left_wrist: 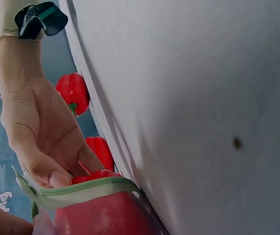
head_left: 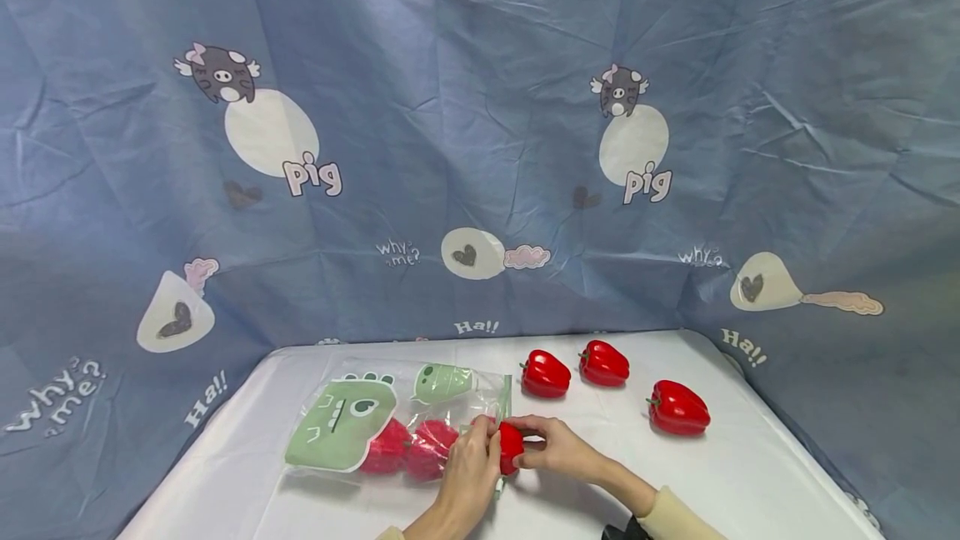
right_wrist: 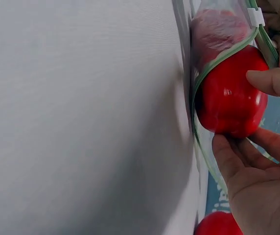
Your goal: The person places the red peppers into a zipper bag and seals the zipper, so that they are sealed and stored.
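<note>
A clear zip bag (head_left: 341, 423) with a green cartoon dinosaur print lies on the table, holding two red bell peppers (head_left: 431, 447). My left hand (head_left: 471, 461) grips the bag near its opening. At the bag's mouth my right hand (head_left: 555, 448) holds another red bell pepper (right_wrist: 233, 93), with thumb on one side and fingers on the other. The green-edged mouth (left_wrist: 88, 188) gapes around this pepper, which is partly inside. In the right wrist view, a white slider (right_wrist: 256, 17) sits on the seal close to the left fingers.
Three more bell peppers lie on the white-covered table: one just behind the bag's mouth (head_left: 546, 374), one at the back (head_left: 604, 363) and one at the right (head_left: 678, 407). A blue printed cloth (head_left: 480, 148) hangs behind and around the table.
</note>
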A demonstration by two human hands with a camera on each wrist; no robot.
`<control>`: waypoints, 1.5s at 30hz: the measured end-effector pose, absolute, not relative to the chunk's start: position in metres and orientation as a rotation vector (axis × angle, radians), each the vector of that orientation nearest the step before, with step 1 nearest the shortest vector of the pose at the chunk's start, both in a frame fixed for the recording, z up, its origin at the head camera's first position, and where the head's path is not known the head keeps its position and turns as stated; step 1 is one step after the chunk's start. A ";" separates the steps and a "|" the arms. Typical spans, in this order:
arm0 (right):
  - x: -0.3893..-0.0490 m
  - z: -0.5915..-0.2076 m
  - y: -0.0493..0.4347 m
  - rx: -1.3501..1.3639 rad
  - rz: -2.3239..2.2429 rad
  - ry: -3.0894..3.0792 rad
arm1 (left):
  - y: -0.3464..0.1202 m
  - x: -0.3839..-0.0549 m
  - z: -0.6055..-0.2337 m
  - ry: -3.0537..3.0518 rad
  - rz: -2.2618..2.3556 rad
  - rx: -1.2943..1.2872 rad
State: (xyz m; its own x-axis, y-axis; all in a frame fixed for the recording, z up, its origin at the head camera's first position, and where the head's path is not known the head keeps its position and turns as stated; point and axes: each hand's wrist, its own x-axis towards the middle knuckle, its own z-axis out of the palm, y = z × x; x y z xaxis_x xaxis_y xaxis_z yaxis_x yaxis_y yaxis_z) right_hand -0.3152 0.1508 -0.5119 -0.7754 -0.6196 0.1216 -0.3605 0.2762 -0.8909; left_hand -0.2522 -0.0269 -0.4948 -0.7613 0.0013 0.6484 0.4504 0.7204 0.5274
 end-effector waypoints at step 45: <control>-0.324 -0.518 0.120 -0.946 -1.542 2.205 | -0.025 -0.252 -0.497 -2.268 -0.910 -0.386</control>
